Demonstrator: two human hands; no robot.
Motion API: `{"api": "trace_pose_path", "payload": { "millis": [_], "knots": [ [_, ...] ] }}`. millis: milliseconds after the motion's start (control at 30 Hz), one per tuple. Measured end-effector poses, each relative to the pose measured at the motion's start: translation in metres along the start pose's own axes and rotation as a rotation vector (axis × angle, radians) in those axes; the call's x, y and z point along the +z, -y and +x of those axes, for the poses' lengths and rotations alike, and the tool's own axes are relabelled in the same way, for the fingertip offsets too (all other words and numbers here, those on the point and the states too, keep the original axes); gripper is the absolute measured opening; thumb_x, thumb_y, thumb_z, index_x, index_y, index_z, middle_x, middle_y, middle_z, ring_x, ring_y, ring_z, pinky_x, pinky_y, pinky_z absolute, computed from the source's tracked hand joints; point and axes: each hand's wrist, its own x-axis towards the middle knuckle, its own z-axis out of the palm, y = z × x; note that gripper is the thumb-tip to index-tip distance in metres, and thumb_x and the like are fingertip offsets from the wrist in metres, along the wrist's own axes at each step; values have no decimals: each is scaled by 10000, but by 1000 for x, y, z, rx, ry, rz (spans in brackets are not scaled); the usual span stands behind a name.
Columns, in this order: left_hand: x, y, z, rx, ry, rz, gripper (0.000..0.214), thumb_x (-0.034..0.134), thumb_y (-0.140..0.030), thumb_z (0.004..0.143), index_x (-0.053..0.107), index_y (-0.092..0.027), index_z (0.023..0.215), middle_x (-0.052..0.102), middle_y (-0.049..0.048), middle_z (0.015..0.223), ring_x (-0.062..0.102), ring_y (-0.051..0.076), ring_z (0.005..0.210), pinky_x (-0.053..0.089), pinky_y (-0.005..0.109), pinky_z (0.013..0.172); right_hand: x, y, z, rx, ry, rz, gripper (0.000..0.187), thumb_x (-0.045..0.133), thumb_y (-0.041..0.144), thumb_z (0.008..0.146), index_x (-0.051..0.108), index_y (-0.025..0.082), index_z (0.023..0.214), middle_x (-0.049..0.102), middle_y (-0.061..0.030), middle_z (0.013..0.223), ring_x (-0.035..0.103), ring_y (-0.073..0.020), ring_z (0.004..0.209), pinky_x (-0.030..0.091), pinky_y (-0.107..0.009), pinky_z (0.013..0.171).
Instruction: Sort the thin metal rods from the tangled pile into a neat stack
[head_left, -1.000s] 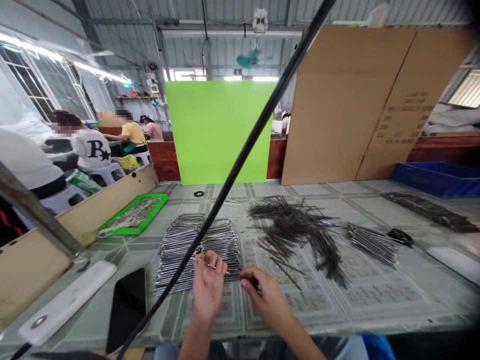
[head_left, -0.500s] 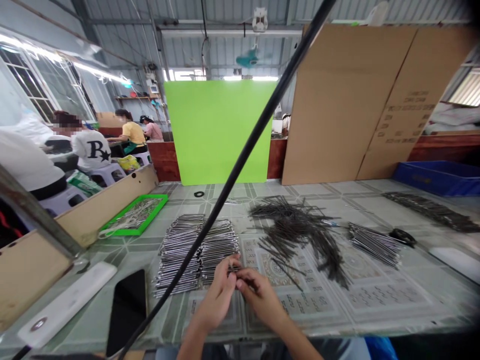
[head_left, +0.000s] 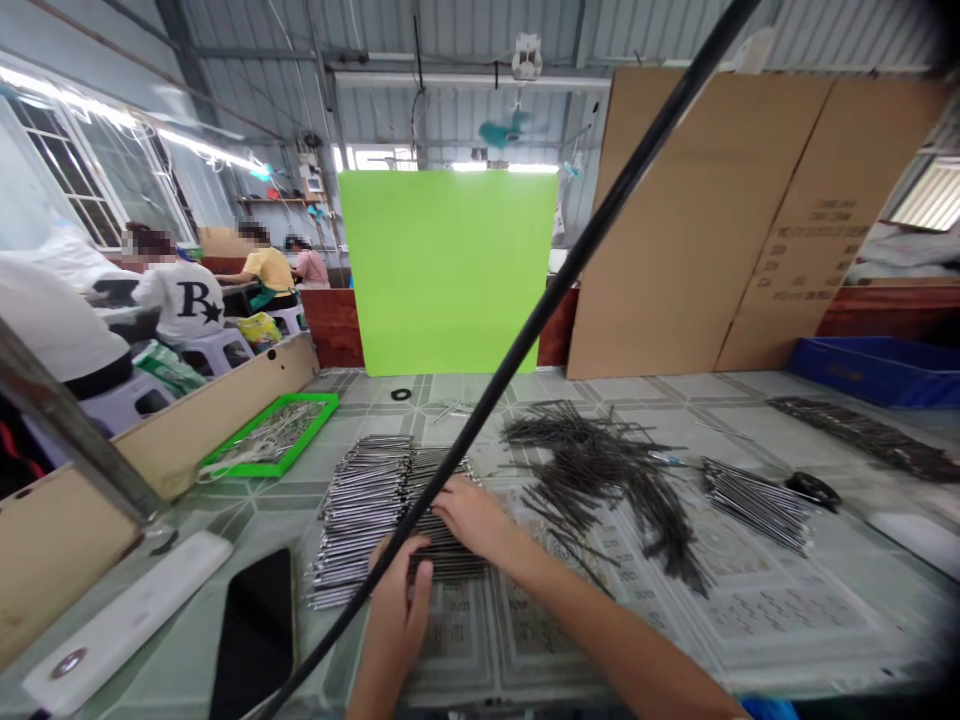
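Note:
My right hand (head_left: 471, 518) lies on the far side of a neat stack of thin steel rods (head_left: 364, 520), and its fingers rest on the rods. My left hand (head_left: 397, 605) is at the stack's near edge, touching the rods. I cannot tell whether either hand grips any. To the right lies a loose heap of dark rods (head_left: 607, 470), with a smaller neat bundle of rods (head_left: 757, 505) beyond it. A black cable (head_left: 525, 350) crosses the view in front of the camera and passes over the stack.
A green tray (head_left: 270, 435) of metal pieces sits on the left, near a black phone (head_left: 255, 640) and a white power bank (head_left: 127, 610). A blue crate (head_left: 881, 370) stands beyond another row of rods (head_left: 862, 435). Seated co-workers (head_left: 180, 300) are at the left.
My hands have separated from their close pinch at the stack's front. My right hand has moved forward onto the rods, and my left hand has dropped to the near edge.

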Motion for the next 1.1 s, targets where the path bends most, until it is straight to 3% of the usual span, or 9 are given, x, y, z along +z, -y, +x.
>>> {"api": "trace_pose_path", "payload": {
  "millis": [100, 233, 333, 500, 667, 767, 867, 967, 1100],
  "knots": [
    [10, 9, -3, 119, 84, 258, 302, 464, -302, 813, 540, -235, 1098, 549, 81, 1138, 411, 273, 1139, 312, 485, 960, 9, -8, 5, 1, -9, 16, 152, 508, 192, 838, 646, 179, 900, 600, -48, 905, 526, -167, 917, 415, -269, 828],
    [28, 29, -3, 233, 35, 469, 374, 481, -322, 801, 515, -251, 1167, 550, 82, 1169, 424, 294, 1141, 318, 515, 951, 0, -50, 24, 148, -67, -41, 188, 476, 186, 854, 625, 194, 969, 606, -36, 936, 528, -143, 912, 400, -246, 837],
    [34, 35, -2, 261, 0, 490, 362, 484, -322, 800, 522, -254, 1154, 558, 85, 1156, 428, 296, 1140, 306, 524, 963, -5, -91, 40, 395, -24, -242, 239, 494, 126, 818, 602, 165, 1027, 593, -80, 1033, 503, -175, 991, 376, -281, 869],
    [24, 20, -1, 236, 31, 423, 298, 481, -292, 806, 555, -246, 1091, 562, 83, 1132, 429, 281, 1135, 325, 506, 968, 8, -124, 44, 526, 5, -313, 190, 454, 92, 812, 639, 112, 850, 616, -120, 957, 490, -214, 996, 358, -326, 867],
    [10, 1, 0, 139, 91, 266, 229, 476, -287, 816, 586, -267, 1016, 557, 58, 1124, 413, 269, 1145, 333, 500, 971, 3, -114, 29, 575, -56, -304, 232, 399, 93, 831, 621, 110, 894, 593, -150, 1001, 478, -237, 1008, 355, -351, 844],
    [8, -5, 2, 17, 78, 82, 200, 480, -321, 817, 598, -248, 961, 582, 70, 1054, 486, 255, 1052, 385, 454, 924, -11, -97, 9, 533, -97, -207, 218, 396, 164, 859, 598, 144, 939, 604, -101, 983, 512, -208, 944, 382, -319, 800],
    [14, -13, 7, -200, 85, -223, 354, 472, -418, 819, 507, -205, 1100, 607, 60, 787, 566, 199, 732, 473, 341, 679, -21, -70, -22, 396, -221, 158, 208, 411, 244, 863, 596, 150, 882, 625, -51, 830, 550, -164, 784, 415, -273, 723],
    [27, -30, 14, -380, 122, -613, 662, 451, -557, 792, 230, -194, 1300, 520, -34, 557, 416, 112, 424, 336, 222, 414, -26, -39, -55, 376, -353, 544, 239, 457, 335, 836, 604, 151, 877, 630, -53, 798, 562, -165, 737, 436, -278, 692],
    [41, -61, 23, -500, -9, -989, 758, 531, -594, 731, 149, -285, 1307, 539, -53, 630, 356, 49, 390, 249, 163, 392, -27, -9, -83, 433, -412, 828, 293, 522, 427, 793, 602, 159, 882, 617, -44, 750, 568, -161, 693, 452, -268, 642]
  ]
}}
